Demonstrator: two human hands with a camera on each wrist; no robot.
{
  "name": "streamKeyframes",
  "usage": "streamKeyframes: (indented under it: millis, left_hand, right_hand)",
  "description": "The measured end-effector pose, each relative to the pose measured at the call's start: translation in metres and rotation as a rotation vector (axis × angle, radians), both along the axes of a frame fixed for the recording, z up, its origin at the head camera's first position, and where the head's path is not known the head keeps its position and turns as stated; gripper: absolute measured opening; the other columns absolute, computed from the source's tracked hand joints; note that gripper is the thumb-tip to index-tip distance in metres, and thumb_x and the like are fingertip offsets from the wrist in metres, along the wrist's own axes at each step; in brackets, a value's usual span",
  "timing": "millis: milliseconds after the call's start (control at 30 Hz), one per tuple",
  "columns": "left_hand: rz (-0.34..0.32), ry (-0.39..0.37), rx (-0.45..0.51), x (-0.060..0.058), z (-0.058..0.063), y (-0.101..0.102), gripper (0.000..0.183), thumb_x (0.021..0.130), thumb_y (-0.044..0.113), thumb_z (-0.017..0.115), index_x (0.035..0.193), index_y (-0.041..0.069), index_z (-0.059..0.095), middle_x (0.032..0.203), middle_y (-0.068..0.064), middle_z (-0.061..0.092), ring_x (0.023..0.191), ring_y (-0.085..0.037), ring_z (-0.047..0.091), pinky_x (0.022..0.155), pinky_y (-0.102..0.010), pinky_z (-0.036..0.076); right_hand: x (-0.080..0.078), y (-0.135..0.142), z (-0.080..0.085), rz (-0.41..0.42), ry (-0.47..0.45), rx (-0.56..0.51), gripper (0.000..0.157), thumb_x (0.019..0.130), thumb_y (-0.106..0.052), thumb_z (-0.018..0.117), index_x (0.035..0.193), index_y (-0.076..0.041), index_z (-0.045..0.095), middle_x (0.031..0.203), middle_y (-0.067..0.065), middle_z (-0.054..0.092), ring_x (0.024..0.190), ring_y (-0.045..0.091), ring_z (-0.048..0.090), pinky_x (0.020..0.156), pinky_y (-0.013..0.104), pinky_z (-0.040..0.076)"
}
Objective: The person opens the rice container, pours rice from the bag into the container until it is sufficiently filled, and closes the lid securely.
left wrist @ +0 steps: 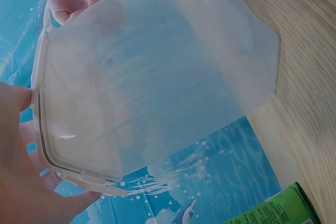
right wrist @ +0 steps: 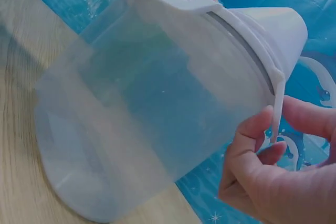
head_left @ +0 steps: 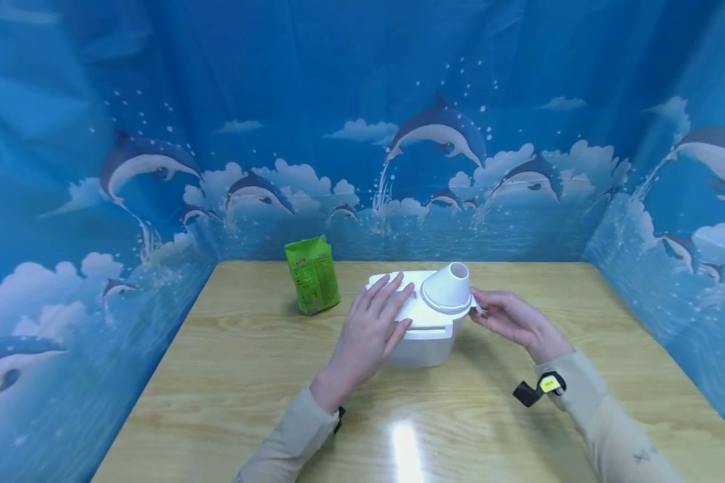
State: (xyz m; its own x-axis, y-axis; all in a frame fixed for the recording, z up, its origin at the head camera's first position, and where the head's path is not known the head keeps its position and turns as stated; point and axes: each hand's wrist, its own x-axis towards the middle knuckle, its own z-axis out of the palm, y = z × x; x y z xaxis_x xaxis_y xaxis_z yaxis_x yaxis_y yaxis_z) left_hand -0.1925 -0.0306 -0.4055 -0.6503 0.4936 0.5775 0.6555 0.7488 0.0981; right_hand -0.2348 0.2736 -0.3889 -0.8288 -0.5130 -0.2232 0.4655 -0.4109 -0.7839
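One wider view, two near views
The head view looks forward and down over the table (head_left: 229, 382); both wrist views face the same container (head_left: 421, 352) closely, each from its own side.

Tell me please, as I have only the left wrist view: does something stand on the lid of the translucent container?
Observer: Yes, a white cone-shaped cap stands on the lid, narrow end up.
Operator: Thank you. What does the right grip do? I cannot see its fingertips.
Observer: In the right wrist view, it pinches a white tab at the lid's edge.
Operator: And the green packet? My picture cuts it off.
Observer: The head view shows it whole, standing upright on the wood-grain table.
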Motion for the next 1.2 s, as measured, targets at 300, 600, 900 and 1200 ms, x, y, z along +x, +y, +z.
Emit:
streamKeyframes:
  millis: [300,600,900,1200]
  left_hand:
    - [-0.007,-0.018,0.011,0.0,0.001,0.0,0.056,0.107,0.039,0.046,0.159,0.02,0.034,0.166,-0.003,0.028,0.154,-0.023,0.022,0.124,-0.049,0.02]
    - [-0.042,0.016,0.006,-0.007,0.005,-0.005,0.057,0.104,0.041,0.054,0.155,0.02,0.04,0.161,-0.003,0.037,0.149,-0.024,0.032,0.121,-0.052,0.028]
    - [-0.111,0.12,0.007,-0.022,0.017,-0.009,0.037,0.102,0.031,0.062,0.138,0.02,0.062,0.138,-0.003,0.062,0.123,-0.025,0.057,0.11,-0.054,0.043]
    - [-0.092,0.221,-0.216,-0.039,0.042,-0.01,0.03,0.1,0.033,0.066,0.127,0.021,0.067,0.119,0.001,0.071,0.112,-0.02,0.066,0.111,-0.052,0.042]
  right_hand:
    - [0.011,-0.015,0.005,-0.157,0.324,0.481,0.048,0.109,-0.035,0.047,0.142,-0.002,0.043,0.136,0.006,0.052,0.121,0.017,0.054,0.103,0.028,0.048]
    - [0.028,-0.041,-0.001,-0.329,0.768,0.836,0.062,0.104,-0.024,0.06,0.156,-0.005,0.032,0.157,0.021,0.037,0.145,0.041,0.033,0.114,0.061,0.033]
    - [0.03,-0.052,-0.012,-0.435,0.855,0.918,0.074,0.095,-0.022,0.072,0.157,-0.01,0.034,0.156,0.018,0.041,0.139,0.042,0.042,0.112,0.062,0.035]
    - [0.03,-0.053,-0.015,-0.459,0.886,0.938,0.073,0.095,-0.022,0.073,0.156,-0.008,0.035,0.154,0.019,0.043,0.135,0.04,0.046,0.11,0.062,0.037]
